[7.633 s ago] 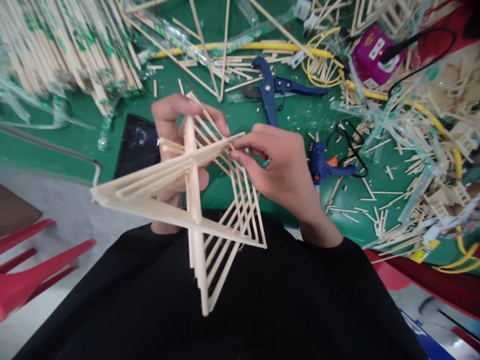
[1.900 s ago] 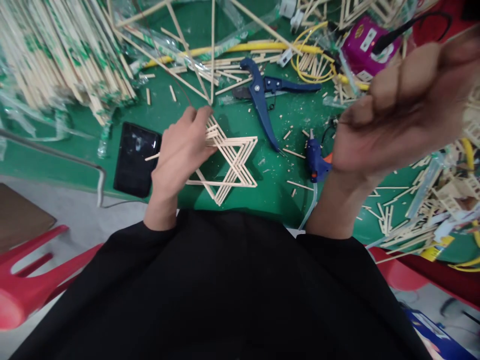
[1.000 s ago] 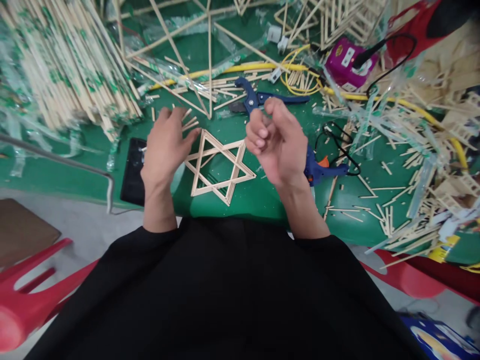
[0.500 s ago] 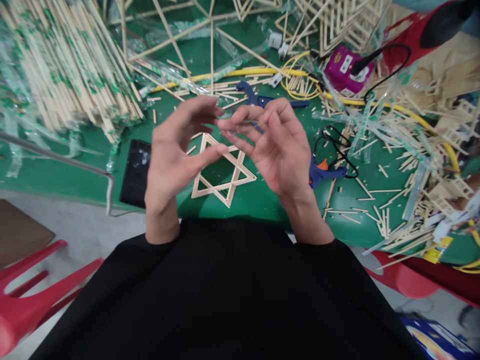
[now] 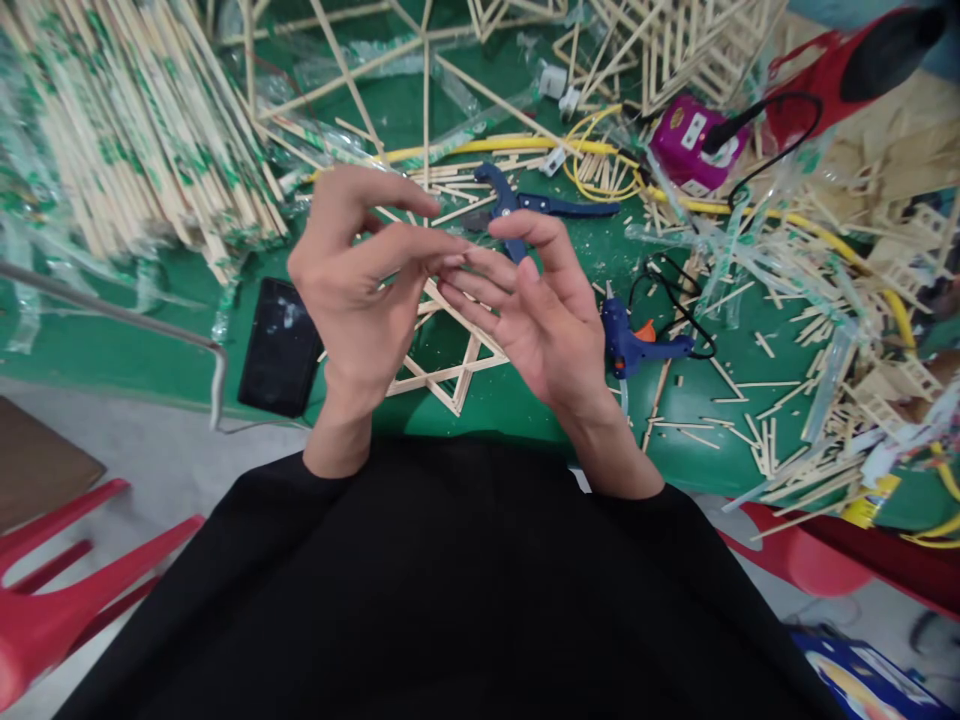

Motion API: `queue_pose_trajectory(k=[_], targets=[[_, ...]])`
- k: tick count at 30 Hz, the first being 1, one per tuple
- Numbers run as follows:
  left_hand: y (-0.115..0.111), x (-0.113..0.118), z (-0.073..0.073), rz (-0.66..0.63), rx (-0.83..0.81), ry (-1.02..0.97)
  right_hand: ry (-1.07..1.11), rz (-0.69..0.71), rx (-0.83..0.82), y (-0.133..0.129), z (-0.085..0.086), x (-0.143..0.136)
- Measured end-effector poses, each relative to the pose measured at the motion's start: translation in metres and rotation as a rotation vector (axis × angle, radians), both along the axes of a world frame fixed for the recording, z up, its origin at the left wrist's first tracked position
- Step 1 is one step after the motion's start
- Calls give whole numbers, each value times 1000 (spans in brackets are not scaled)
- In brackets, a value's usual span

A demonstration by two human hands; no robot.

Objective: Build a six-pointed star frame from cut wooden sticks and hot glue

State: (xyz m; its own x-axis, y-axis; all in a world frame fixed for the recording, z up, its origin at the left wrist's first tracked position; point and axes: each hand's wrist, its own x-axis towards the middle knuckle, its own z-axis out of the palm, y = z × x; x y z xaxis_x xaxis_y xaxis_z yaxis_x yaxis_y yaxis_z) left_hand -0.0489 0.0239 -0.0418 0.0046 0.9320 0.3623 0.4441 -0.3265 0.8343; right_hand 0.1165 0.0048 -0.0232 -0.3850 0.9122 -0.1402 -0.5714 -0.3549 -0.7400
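Shirt, black, fills the near edge and is cut off there. Left hand bent, fingertips drawn in and meeting the right fingers; cannot tell whether anything is pinched there. Right hand palm up, fingers parted, thumb raised. Star of thin sticks on green table, under and beyond the hands; near points visible, far part mostly covered. Phone lies left of it, dark, one corner behind left hand. Glue gun just right of right hand, black cord looping off. Cutter farther out, lower arm partly hidden by right fingers. Stick bundles, upper left, run out of view. Purple box, upper right, plugged; stick frames beyond it cut by top edge.
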Motion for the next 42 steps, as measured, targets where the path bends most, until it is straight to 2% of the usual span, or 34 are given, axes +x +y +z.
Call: queue_pose_trajectory(k=[3,6,8,11,13,15,18,21,24,28,31,33,37,39,42], targets=[[2,2,5,19,86,-109,-8,67,13,0,1,6],[5,3,7,93,45,-246,-79,46,86,2,-6,12],[8,1,7,134,23,-329,-157,-23,147,4,-13,16],[15,-4,5,87,65,-413,-359,-183,194,7,-18,21],[16,-6,5,78,86,-416,-509,-324,262,10,-16,24],[15,-5,8,114,43,-367,-669,-414,395,12,-11,24],[9,2,12,133,-47,-289,-896,-324,677,18,-3,19],[4,12,13,43,-40,-331,-1020,-188,864,23,-3,8],[1,17,11,-32,-63,-368,-1045,-178,790,22,-8,0],[-3,16,10,60,-104,-345,-976,-183,587,17,-10,3],[-7,16,11,23,-168,-412,-898,-106,511,19,-8,8],[-9,17,11,-14,-228,-443,-861,-116,584,22,-8,10],[-12,20,12,-42,-330,-484,-944,-315,846,24,-9,11],[-11,20,13,-38,-324,-511,-988,-373,847,23,-8,12],[-10,18,14,-26,-259,-535,-946,-393,705,20,-7,15]])
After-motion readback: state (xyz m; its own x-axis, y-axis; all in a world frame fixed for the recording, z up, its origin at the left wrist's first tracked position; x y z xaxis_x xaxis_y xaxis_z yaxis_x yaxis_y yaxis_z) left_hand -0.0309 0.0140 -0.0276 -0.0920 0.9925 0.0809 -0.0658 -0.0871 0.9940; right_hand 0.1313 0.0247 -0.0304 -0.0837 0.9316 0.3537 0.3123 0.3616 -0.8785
